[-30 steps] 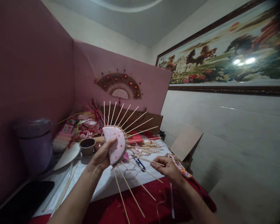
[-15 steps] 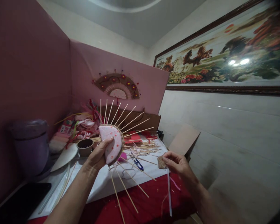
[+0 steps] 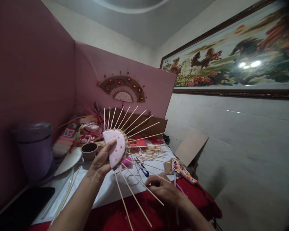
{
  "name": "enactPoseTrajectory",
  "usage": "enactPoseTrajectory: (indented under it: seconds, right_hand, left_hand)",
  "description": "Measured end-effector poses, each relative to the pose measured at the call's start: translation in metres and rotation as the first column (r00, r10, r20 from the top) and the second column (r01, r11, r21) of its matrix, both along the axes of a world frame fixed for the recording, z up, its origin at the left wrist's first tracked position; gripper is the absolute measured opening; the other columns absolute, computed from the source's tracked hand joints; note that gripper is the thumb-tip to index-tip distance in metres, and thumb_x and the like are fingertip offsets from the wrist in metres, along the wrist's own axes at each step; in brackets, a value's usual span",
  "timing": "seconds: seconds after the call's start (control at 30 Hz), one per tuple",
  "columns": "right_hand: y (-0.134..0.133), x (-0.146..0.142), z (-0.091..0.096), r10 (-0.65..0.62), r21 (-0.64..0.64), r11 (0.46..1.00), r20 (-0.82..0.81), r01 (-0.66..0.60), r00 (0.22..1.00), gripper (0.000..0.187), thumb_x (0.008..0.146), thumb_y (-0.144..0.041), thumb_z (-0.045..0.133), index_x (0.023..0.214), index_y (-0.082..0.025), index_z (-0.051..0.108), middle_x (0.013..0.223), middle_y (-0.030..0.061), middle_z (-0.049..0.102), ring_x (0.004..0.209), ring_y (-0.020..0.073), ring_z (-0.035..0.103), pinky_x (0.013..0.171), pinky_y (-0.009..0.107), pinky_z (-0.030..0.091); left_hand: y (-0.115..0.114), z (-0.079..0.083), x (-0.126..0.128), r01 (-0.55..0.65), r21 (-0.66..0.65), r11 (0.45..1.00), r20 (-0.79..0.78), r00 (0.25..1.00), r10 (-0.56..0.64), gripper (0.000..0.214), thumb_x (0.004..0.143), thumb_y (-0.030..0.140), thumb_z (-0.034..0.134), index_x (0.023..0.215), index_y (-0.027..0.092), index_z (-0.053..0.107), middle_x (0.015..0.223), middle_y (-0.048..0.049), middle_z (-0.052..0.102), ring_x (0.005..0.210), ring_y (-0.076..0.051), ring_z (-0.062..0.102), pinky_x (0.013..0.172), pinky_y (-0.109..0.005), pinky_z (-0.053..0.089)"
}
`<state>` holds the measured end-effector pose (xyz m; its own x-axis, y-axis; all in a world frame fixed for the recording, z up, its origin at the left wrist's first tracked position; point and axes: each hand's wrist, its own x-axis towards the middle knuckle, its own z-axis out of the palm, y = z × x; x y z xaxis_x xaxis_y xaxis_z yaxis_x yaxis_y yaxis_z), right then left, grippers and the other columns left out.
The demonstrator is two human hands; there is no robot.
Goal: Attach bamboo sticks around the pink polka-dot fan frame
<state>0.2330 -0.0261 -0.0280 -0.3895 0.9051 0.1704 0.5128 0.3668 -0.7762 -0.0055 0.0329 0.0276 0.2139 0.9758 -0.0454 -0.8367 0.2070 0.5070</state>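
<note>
- In the left hand (image 3: 102, 160), clamped under the thumb: the pink half-disc (image 3: 117, 148), its sticks (image 3: 131, 128) bare, apparently unwoven.
- Below-right of that grip, the right hand (image 3: 164, 191) curls beside a patterned ribbon (image 3: 184, 172); its hold cannot be told.

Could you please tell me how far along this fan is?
Done: sticks fanned out around the pink pad. In hand: the left hand grips the pad; the right hand reaches down to the red cloth by a flowered strip. Left, probably: the sticks are bare, unlike the wall fan.
</note>
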Motion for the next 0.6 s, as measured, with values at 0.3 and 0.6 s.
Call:
enactPoseTrajectory:
  seconds: [0.3, 0.6]
  right_hand:
    - [-0.001, -0.047, -0.006, 0.094, 0.237, 0.956, 0.304, -0.171, 0.948, 0.023, 0.069, -0.012, 0.049, 0.077, -0.019, 0.070, 0.065, -0.0005, 0.067, 0.055, 0.0103, 0.052, 0.056, 0.020, 0.033]
    - [-0.003, -0.062, -0.010, 0.112, 0.282, 0.930, 0.391, -0.234, 0.914, 0.019, 0.069, -0.012, 0.050, 0.073, -0.018, 0.068, 0.062, 0.0008, 0.065, 0.053, 0.0108, 0.051, 0.052, 0.021, 0.030]
  left_hand:
    - [-0.001, 0.000, 0.004, 0.007, -0.018, 1.000, 0.021, 1.000, -0.006, 0.025, 0.084, 0.013, 0.046, 0.105, 0.008, 0.057, 0.073, -0.0120, 0.071, 0.068, -0.022, 0.069, 0.073, -0.038, 0.055]
    - [0.000, -0.002, 0.004, -0.008, -0.047, 0.999, 0.006, 1.000, 0.008, 0.024, 0.082, 0.012, 0.049, 0.104, 0.008, 0.057, 0.072, -0.0118, 0.071, 0.064, -0.021, 0.068, 0.070, -0.037, 0.056]
